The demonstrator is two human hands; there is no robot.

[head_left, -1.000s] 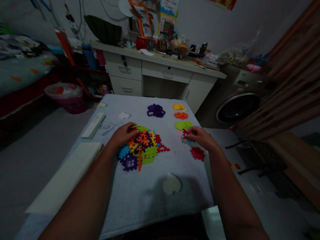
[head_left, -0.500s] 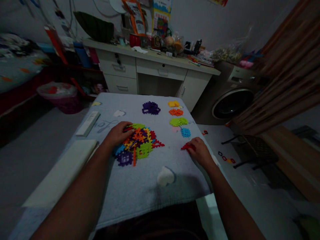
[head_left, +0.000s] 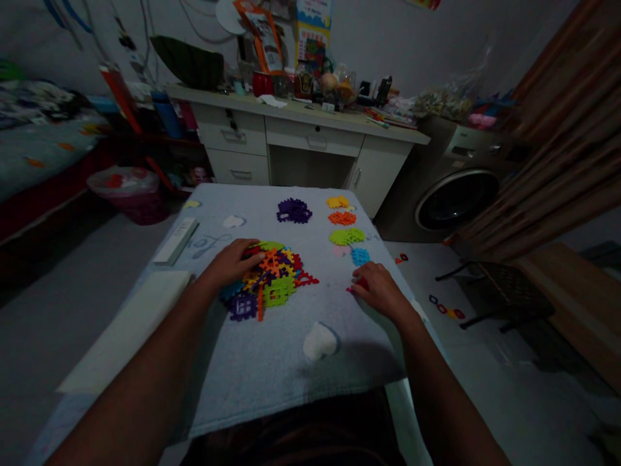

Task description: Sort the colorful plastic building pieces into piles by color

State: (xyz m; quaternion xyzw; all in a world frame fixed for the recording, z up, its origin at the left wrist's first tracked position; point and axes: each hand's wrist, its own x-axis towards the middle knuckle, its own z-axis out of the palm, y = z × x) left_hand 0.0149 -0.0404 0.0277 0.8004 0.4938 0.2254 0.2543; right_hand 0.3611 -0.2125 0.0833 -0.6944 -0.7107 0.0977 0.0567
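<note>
A mixed heap of coloured plastic interlocking tiles (head_left: 272,279) lies in the middle of a table covered by a light blue cloth (head_left: 272,362). My left hand (head_left: 231,261) rests on the heap's left edge with its fingers curled over the tiles. My right hand (head_left: 378,290) lies palm down at the table's right edge, covering the red tiles (head_left: 358,285), whose edge peeks out by the fingertips. Sorted piles sit beyond: purple (head_left: 294,210), yellow (head_left: 338,202), orange (head_left: 342,218), green (head_left: 346,236) and blue (head_left: 359,256).
A white heart shape (head_left: 319,341) lies near the front of the cloth. A long white box (head_left: 175,241) and a flat pale board (head_left: 127,330) lie on the left. A cluttered desk (head_left: 310,129), a washing machine (head_left: 451,194) and loose tiles on the floor (head_left: 444,307) are beyond.
My right hand carried a red tile from beside the blue pile down to the red pile at the right edge, and now rests over that pile. My left hand stayed on the heap.
</note>
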